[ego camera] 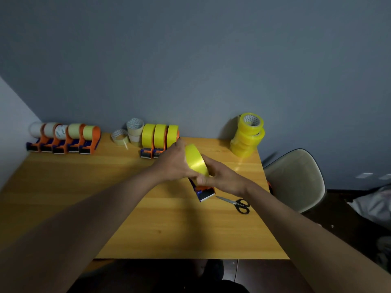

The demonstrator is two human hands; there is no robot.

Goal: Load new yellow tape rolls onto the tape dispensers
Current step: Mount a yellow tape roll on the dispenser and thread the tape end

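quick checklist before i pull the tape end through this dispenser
1. Yellow roll seated on the dispenser: cannot tell, hands hide the hub.
2. Left hand steadies the roll: ok, it grips the roll's side.
3. Right hand at the roll's lower edge: ok, fingers pinch there.
4. Loose tape end found: cannot tell.
5. Scissors within reach: ok, on the table beside the dispenser.
6. Spare yellow rolls ready: ok, stacked at the far right corner.

Both hands hold a dispenser [203,190] with yellow roll [195,159] above the tabletop [127,187]: left hand [173,163], right hand [220,176]. Scissors [237,203] beside.
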